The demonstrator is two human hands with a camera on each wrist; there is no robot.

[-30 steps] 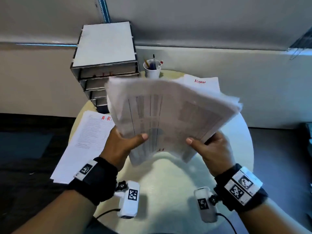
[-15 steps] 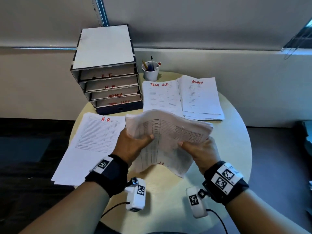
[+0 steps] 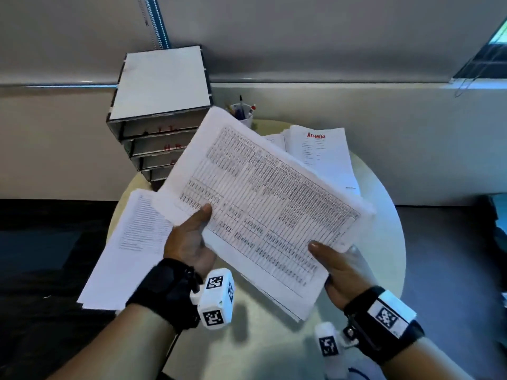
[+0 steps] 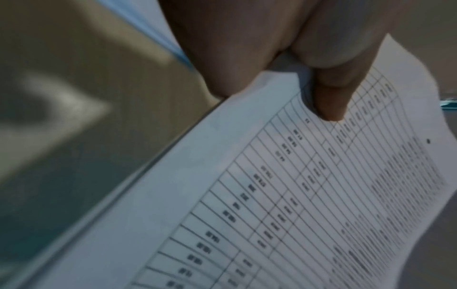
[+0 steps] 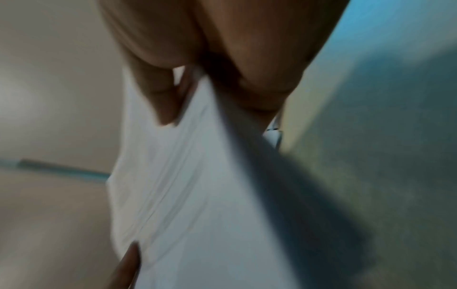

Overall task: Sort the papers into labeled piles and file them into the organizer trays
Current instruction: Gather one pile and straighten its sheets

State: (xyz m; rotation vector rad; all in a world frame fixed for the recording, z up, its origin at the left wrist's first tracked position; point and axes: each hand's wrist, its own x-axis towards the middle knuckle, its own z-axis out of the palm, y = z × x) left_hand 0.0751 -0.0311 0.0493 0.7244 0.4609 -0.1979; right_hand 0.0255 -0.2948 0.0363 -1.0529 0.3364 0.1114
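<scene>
On the far left of the round worktop stands a four-tray organizer, red labels on the tray fronts; tray contents cannot be seen. Right of it, a white cup holds pens. Above the worktop's middle, the paper stack, printed with gridded tables, is raised and tilted. Left hand pinches its near-left edge; right hand grips its near-right corner, fingers beneath.

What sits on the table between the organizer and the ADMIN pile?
Head view: a white pen cup and another pile's corner, mostly hidden by the held stack.
</scene>
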